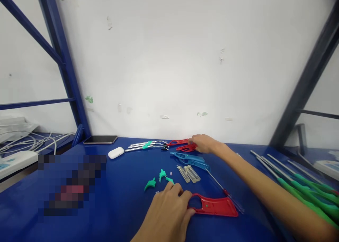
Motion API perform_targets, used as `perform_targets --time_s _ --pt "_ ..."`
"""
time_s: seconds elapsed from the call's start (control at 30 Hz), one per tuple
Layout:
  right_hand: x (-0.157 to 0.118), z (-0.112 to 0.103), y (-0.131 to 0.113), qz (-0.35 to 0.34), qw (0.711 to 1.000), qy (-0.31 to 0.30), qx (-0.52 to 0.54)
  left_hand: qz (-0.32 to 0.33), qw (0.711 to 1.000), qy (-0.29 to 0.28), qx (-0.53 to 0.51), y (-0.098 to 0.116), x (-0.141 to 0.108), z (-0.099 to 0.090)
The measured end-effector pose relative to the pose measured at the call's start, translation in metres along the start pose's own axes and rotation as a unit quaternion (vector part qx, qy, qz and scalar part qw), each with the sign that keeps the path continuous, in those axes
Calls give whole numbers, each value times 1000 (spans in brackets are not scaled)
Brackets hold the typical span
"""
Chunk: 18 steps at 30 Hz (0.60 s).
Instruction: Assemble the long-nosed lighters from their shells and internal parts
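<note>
My left hand [171, 208] pinches the ring end of a flat red plastic handle piece [219, 206] at the table's front. Farther back, my right hand [203, 143] has its fingers closed on a red plastic piece with a loop [187, 148]. Another red piece [177, 142] lies just left of it. In front of that hand are blue plastic handle pieces [192, 160]. Small green trigger-shaped parts [150, 183] and clear plastic blocks [188, 173] lie between my hands. A thin metal rod [215, 179] leads to a red-and-clear part [234, 201] beside the front red piece.
Metal rods with green parts and wires [143, 146] lie at the back, near a white case [116, 153] and a phone [100, 140]. Green-handled rods [296, 185] lie at right. Cables [34, 143] crowd the far left. Blue frame posts [66, 65] and a white wall [169, 58] bound the table.
</note>
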State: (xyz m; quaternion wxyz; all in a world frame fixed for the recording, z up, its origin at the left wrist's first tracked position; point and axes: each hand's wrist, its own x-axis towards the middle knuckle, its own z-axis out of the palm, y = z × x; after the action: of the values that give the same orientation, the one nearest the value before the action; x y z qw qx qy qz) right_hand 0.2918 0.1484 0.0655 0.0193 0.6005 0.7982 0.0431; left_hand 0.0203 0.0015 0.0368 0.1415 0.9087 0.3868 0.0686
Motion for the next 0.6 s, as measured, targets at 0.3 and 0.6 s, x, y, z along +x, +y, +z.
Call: perform_targets --time_s 0.3,0.6 --pt "-61 -46 -22 9 994 98 38 -20 996 81 -14 -7 -14 -19" --pt "-207 8 -69 -15 985 118 123 -86 986 142 -16 -29 -14 -29"
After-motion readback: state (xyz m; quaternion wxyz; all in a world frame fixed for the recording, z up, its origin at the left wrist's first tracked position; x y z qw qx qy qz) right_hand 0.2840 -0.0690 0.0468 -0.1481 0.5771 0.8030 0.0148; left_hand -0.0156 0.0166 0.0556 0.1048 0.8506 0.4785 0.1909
